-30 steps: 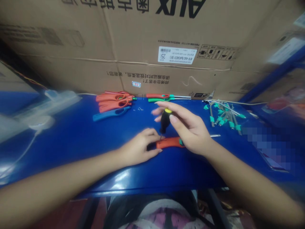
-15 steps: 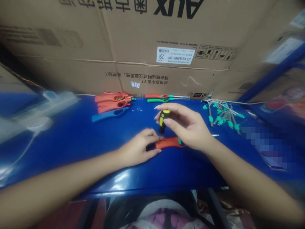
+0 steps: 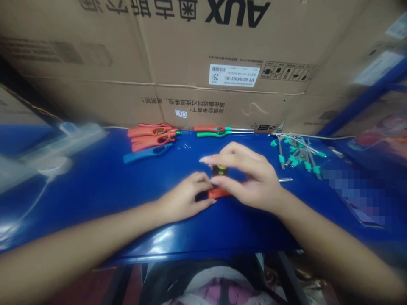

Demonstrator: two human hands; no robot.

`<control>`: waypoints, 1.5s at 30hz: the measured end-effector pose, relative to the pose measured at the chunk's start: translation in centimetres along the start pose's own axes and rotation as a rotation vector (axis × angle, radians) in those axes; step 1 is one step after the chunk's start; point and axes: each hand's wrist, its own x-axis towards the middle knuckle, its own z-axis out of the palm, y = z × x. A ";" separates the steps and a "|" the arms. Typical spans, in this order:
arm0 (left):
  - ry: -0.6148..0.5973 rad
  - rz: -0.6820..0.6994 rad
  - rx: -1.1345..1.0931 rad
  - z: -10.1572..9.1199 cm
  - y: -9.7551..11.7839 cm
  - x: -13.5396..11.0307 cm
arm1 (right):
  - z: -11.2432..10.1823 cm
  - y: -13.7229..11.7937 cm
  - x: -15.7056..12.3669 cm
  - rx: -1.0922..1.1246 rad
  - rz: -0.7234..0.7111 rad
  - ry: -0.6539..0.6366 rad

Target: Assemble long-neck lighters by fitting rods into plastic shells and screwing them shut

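A glossy blue bench [image 3: 95, 190] fills the middle, with light glaring off its front edge at 6 o'clock, while a big brown cardboard box [image 3: 95, 84] with black print and a white label [image 3: 233, 75] walls off 12 o'clock and a blue metal rail [image 3: 365, 99] slants at 2 o'clock.

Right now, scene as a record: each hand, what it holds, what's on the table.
left hand: pinches the end of the orange handle lying on the blue table
right hand: closed over the black-and-yellow screwdriver, above that handle
rear left: stack of orange handles, blue handle beside it
rear right: metal shafts with teal collars
behind: cardboard box
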 end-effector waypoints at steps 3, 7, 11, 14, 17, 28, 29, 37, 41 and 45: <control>-0.003 -0.012 -0.002 0.0 0.0 0.0 | 0.2 -0.4 -0.1 -0.157 -0.067 -0.008; 0.019 0.009 -0.005 0.0 0.2 0.1 | 0.0 -0.6 -0.2 -0.047 0.008 -0.118; 0.002 -0.004 0.001 0.0 0.1 0.0 | 0.1 -0.1 -0.2 -0.072 -0.013 -0.044; -0.015 -0.014 0.012 0.0 0.0 0.0 | 0.2 -0.1 -0.2 -0.162 -0.089 0.029; 0.002 0.010 -0.002 -0.1 0.0 0.1 | 0.2 -0.5 -0.1 -0.156 -0.067 0.022; 0.005 0.007 0.021 -0.1 0.1 0.1 | 0.1 0.5 -0.2 -0.216 -0.078 0.064; 0.005 0.012 0.018 -0.2 0.2 0.1 | 0.1 0.4 -0.2 -0.210 -0.063 0.041; 0.006 0.009 0.006 0.2 0.0 0.1 | 0.2 0.2 -0.3 -0.163 -0.146 0.027; -0.008 0.027 -0.006 0.2 0.1 0.2 | 0.4 0.1 -0.3 -0.214 -0.172 0.027; -0.021 0.001 0.034 0.1 0.2 0.2 | 0.4 0.2 -0.4 -0.232 -0.169 0.071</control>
